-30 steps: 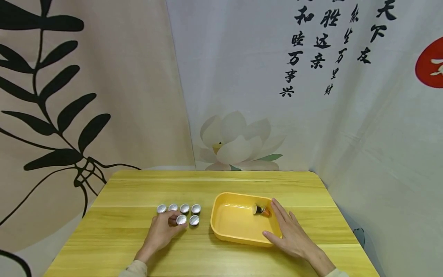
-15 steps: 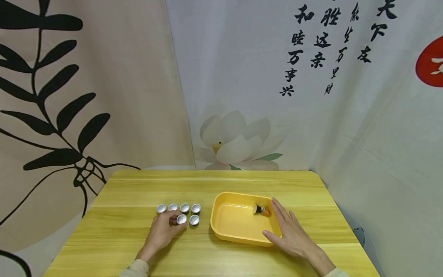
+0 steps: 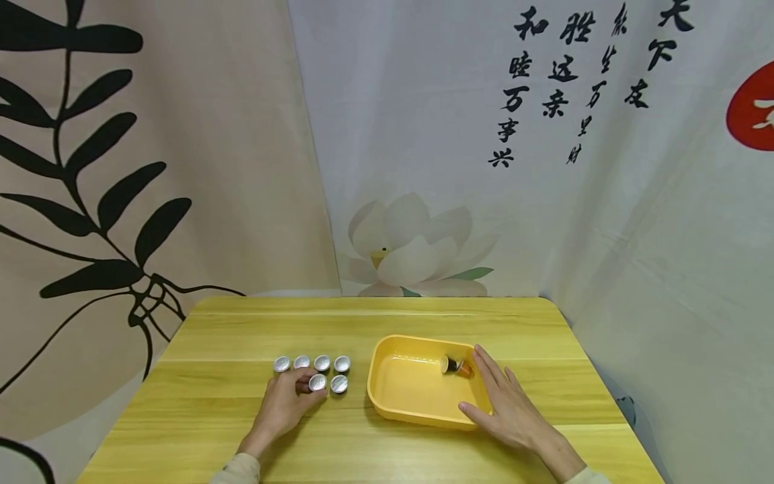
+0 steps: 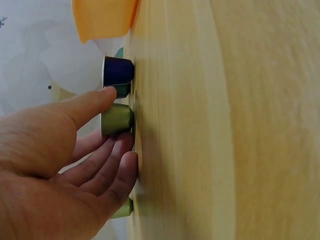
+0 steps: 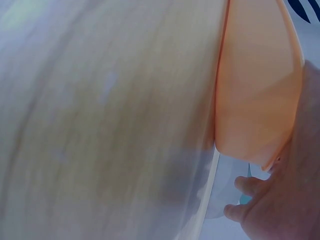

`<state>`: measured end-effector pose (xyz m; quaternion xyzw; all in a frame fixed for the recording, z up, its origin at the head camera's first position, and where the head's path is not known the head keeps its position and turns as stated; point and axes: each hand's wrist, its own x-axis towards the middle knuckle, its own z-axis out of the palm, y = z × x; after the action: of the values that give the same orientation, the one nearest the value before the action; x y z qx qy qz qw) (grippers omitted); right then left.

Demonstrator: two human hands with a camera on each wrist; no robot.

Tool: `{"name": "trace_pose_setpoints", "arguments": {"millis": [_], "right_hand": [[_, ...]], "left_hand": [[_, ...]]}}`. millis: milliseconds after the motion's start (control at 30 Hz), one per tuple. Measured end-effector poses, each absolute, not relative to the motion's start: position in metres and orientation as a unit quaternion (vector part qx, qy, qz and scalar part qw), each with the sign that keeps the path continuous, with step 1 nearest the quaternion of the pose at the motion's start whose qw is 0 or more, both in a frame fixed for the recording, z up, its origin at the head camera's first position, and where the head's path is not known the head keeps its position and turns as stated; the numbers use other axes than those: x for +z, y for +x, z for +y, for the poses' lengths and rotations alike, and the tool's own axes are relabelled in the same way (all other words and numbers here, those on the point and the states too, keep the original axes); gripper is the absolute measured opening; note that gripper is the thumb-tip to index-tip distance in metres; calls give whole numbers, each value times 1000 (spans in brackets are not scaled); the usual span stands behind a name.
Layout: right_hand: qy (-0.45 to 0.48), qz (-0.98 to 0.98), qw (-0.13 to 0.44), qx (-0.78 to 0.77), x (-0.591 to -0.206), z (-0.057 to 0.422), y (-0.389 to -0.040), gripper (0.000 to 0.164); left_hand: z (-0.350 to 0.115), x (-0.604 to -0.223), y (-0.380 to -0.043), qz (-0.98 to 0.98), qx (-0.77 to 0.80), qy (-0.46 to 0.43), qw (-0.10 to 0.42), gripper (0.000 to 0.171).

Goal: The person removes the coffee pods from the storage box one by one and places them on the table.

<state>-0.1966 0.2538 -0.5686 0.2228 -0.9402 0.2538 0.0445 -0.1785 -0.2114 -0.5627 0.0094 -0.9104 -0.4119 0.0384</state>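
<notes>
My left hand (image 3: 283,407) pinches an olive-green coffee capsule (image 4: 117,119) between thumb and fingers. In the head view only its silver lid shows, facing up, and the capsule stands on the table. Right beside it stands a dark blue coffee capsule (image 4: 118,71) with its silver lid (image 3: 339,384) up. Behind them is a row of silver-lidded capsules (image 3: 322,364), partly screened by my fingers at the left. My right hand (image 3: 509,411) rests on the right rim of a yellow tray (image 3: 417,422), fingers straight. Inside the tray lie a black capsule (image 3: 449,366) and an orange capsule (image 3: 464,370), tipped over.
The wooden table (image 3: 338,450) runs back to a printed cloth backdrop (image 3: 423,134). A light green capsule (image 4: 123,209) shows below my left fingers in the left wrist view. Table surface separates the standing capsules from the tray.
</notes>
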Motion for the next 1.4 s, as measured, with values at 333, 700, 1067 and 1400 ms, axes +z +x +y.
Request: {"name": "trace_pose_setpoints", "arguments": {"millis": [333,700,1067,1400], "right_hand": [[222,-940,43,255,-569,254,-197,102],[219,-942,41,251,-569,254,-197,102],[222,-940,48,254,-570,255,-196,102],[225,-939,51,254,-568,255,-195,102]], "left_hand": [[-218,-576,-180,-900,-421,-56,94,35],[-217,-556,-167,-914,-404,32,12,63],[-228,-544,-152,-915,-401,43,-13,78],[-232,-528,-147,-915,-402,31,-5,77]]}}
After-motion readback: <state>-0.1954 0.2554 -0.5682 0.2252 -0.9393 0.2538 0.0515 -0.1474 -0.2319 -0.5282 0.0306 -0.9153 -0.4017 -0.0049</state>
